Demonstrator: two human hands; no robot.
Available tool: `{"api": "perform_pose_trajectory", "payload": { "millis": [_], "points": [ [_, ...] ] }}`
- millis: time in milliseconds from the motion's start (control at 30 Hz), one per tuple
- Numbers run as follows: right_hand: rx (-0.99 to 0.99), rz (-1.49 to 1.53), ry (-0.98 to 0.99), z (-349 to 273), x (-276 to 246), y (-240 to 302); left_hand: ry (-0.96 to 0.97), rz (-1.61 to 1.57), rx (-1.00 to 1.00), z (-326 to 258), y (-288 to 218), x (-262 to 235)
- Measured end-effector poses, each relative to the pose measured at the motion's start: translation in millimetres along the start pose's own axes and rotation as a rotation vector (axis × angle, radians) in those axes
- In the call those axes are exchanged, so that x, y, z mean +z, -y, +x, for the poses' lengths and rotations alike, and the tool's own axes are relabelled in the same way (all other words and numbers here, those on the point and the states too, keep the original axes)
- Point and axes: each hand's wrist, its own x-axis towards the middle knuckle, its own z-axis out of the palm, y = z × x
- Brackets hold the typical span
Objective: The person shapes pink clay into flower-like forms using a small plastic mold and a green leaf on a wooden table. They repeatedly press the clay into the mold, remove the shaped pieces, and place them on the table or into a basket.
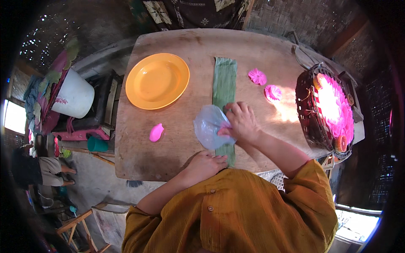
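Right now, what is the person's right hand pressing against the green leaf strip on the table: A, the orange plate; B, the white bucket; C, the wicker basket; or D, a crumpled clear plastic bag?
D: the right hand grips a crumpled clear plastic bag on the green leaf strip, while the orange plate lies apart to the left and the wicker basket stands at the table's right end.

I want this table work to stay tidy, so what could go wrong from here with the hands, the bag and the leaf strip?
The right hand presses a thin plastic bag over the green leaf strip; the bag might slide or crumple. The left hand pins the strip's near end at the wooden table edge, so the leaf could tear or slip off. The pink piece lies loose near that side and might get knocked.
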Motion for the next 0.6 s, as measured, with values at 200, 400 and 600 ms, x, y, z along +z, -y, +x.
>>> {"api": "perform_pose_trajectory", "payload": {
  "millis": [200,400,600],
  "points": [
    [0.140,-0.104,0.133,56,1,-31,0.152,-0.037,0.012,3,6,-4],
    [0.290,-0.139,0.192,107,1,-65,0.226,-0.003,0.034,1,10,6],
    [0.505,-0.243,0.165,146,5,-92,0.121,-0.309,-0.085,-2,2,11]
  ]
}}
